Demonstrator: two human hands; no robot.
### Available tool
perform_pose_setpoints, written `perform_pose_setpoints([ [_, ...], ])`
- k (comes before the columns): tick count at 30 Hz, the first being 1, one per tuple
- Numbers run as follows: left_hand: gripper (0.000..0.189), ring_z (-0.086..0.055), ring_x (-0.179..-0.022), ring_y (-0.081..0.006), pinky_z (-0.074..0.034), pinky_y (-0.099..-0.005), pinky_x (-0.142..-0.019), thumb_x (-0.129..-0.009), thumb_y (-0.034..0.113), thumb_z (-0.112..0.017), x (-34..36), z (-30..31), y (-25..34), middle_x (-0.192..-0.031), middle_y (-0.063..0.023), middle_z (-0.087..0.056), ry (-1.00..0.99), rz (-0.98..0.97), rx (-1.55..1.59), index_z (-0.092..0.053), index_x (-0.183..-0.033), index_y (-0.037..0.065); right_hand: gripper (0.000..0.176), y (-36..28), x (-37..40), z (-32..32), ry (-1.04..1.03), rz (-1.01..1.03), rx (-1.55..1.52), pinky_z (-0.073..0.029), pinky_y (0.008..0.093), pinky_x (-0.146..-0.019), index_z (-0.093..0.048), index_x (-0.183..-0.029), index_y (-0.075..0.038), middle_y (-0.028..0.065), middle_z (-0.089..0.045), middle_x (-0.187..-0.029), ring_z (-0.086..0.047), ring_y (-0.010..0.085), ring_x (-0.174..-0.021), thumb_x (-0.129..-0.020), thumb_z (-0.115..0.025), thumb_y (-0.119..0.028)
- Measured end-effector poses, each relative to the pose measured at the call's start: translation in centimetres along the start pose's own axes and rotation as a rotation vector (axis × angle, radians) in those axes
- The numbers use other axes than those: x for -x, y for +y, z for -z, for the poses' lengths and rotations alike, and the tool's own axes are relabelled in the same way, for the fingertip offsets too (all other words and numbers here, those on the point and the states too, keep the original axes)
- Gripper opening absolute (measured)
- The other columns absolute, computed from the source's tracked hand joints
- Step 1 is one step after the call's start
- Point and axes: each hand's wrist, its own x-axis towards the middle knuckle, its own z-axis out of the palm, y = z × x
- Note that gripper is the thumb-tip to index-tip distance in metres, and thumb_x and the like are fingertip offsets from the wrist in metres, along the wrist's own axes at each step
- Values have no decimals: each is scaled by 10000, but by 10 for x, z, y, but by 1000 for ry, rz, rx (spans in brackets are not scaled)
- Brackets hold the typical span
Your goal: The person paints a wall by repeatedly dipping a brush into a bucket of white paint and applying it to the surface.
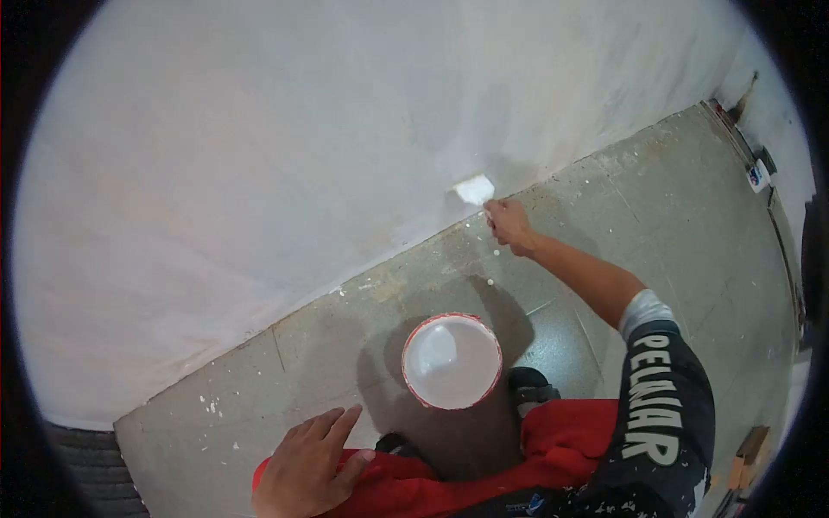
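Note:
A wide brush [474, 190] coated in white is against the lower part of the pale wall [259, 155], just above the floor line. My right hand [509, 226] is closed round its handle, with the arm stretched forward. My left hand [315, 466] rests over my red-clad left leg, fingers spread and holding nothing. Between my feet and the wall stands a round bucket [452, 361] with a red-smeared rim and whitish liquid inside.
The tiled floor [639, 198] carries scattered white spots. A small white container [758, 176] is at the right wall beside long strips. Brown blocks [749, 457] lie at the lower right. Dark ridged material [95, 470] sits at the lower left.

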Motion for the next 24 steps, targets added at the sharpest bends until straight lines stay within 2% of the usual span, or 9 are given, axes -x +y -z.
perform_pose_setpoints([
  [2,554,-486,-1202,-367,-374,-432,-1025,-874,283,-601,-3,1,8,-1294,-218,-507,-12,-12,-17,-429,-1333,25,244,-38,27,8,-12,188,-31,-283,241,-359,-516,-783,-64,0,-484,-626,-414,77,-443,-870,-564,-287],
  [6,556,-490,-1196,-368,-377,-432,-1019,-871,278,-601,-5,5,5,-1291,-214,-510,-23,-11,-20,-427,-1333,22,255,-82,54,8,-84,214,-165,-303,229,-371,-522,-757,-57,-11,-474,-602,-426,70,-455,-882,-553,-277],
  [10,557,-488,-1200,-367,-373,-433,-1027,-874,284,-599,-4,5,9,-1299,-210,-505,-25,8,-17,-425,-1336,26,270,-33,52,0,31,308,-90,-318,249,-371,-524,-757,-47,-6,-477,-593,-433,82,-452,-880,-554,-285],
  [13,553,-486,-1204,-365,-371,-435,-1029,-880,290,-593,-1,6,9,-1302,-207,-504,-25,38,-30,-425,-1339,33,289,31,25,-10,59,268,-34,-330,284,-364,-528,-745,-34,11,-486,-581,-451,101,-450,-869,-558,-293],
  [17,543,-488,-1204,-363,-378,-438,-1023,-889,297,-583,2,5,9,-1300,-203,-506,-13,6,-45,-426,-1341,41,290,76,2,-23,74,62,43,-348,323,-362,-535,-733,-17,45,-499,-576,-475,139,-456,-858,-543,-279],
  [18,543,-488,-1204,-363,-378,-438,-1023,-889,297,-583,2,5,9,-1300,-203,-506,-10,6,-51,-426,-1341,41,289,76,1,-27,44,-1,47,-349,330,-360,-532,-727,-15,54,-501,-580,-477,149,-452,-856,-535,-273],
  [24,539,-494,-1198,-363,-386,-437,-1016,-891,292,-583,3,3,6,-1306,-203,-501,-19,15,-37,-425,-1341,39,255,35,-6,-41,5,10,-117,-333,317,-354,-488,-709,-34,42,-494,-597,-459,135,-444,-856,-543,-235],
])
